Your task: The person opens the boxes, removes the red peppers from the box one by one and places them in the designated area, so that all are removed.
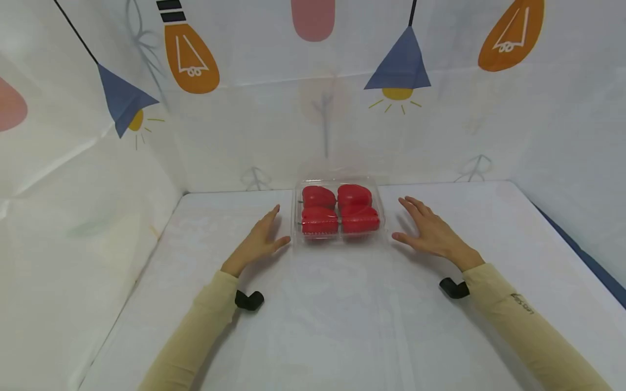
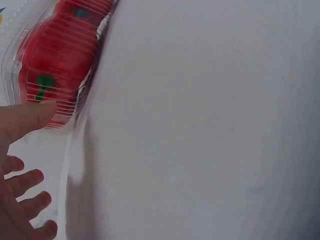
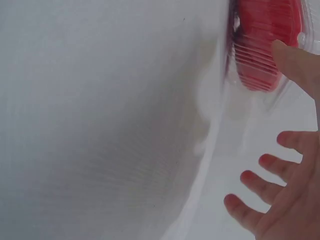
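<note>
A clear plastic box (image 1: 339, 237) stands at the back middle of the white table, holding several red bell peppers (image 1: 354, 196). Green stems show on the peppers (image 2: 59, 55) in the left wrist view. To the box's left is my left hand (image 1: 259, 243), its fingers extended and spread, with a small gap to the box in the head view. My right hand (image 1: 432, 233) is on the other side, fingers likewise spread, also apart from the box. Neither hand holds anything. In the right wrist view the thumb overlaps the box (image 3: 260, 55).
The white tabletop (image 1: 332, 315) runs back to a cloth wall (image 1: 244, 130) printed with lamps and bulbs. More cloth hangs at the left and right sides. A black piece (image 1: 250, 300) sits at the left wrist and another black piece (image 1: 455, 288) at the right wrist.
</note>
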`<state>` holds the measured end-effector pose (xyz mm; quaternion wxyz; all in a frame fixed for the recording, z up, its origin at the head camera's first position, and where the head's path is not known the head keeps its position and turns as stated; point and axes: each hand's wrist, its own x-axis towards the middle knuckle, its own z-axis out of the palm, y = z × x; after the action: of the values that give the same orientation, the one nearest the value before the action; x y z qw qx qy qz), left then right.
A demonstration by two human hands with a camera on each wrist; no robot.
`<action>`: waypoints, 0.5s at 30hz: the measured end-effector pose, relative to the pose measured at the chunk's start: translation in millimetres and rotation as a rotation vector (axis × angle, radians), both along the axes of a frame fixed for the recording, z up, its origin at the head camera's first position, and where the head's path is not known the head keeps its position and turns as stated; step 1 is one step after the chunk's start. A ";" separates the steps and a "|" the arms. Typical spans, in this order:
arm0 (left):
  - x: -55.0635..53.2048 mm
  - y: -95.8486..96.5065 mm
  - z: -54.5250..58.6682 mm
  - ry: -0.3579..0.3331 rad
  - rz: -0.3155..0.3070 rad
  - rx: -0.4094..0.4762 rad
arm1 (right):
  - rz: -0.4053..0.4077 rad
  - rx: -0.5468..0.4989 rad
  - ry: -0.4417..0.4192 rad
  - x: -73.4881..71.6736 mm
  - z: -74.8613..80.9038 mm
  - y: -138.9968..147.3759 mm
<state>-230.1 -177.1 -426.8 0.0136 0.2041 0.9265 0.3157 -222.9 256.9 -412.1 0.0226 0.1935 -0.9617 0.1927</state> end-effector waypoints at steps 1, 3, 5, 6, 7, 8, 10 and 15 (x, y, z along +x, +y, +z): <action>0.2 0.8 -1.0 -0.027 -0.004 0.024 | 0.005 -0.015 0.001 0.5 0.4 -0.4; 0.1 2.7 -4.1 -0.073 -0.011 0.059 | 0.022 -0.047 -0.001 1.6 0.8 -1.3; 1.3 5.1 -6.4 -0.106 -0.016 0.092 | 0.044 -0.077 -0.003 2.8 0.9 -2.5; 1.8 6.4 -7.7 -0.118 -0.018 0.109 | 0.055 -0.088 0.000 3.4 1.0 -3.3; 2.4 7.5 -9.0 -0.124 -0.023 0.125 | 0.065 -0.098 0.002 3.9 1.1 -4.3; 2.9 8.7 -10.1 -0.128 -0.027 0.142 | 0.076 -0.110 0.005 4.3 1.3 -5.4; 4.6 11.2 -10.8 -0.135 -0.037 0.176 | 0.096 -0.132 0.016 5.1 1.7 -7.7; 7.8 16.7 -12.5 -0.149 -0.040 0.230 | 0.149 -0.180 0.064 6.5 1.1 -14.0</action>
<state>-222.3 -160.4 -439.4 0.0652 0.1988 0.8764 0.4338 -216.3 242.9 -411.0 0.0561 0.2675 -0.9223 0.2732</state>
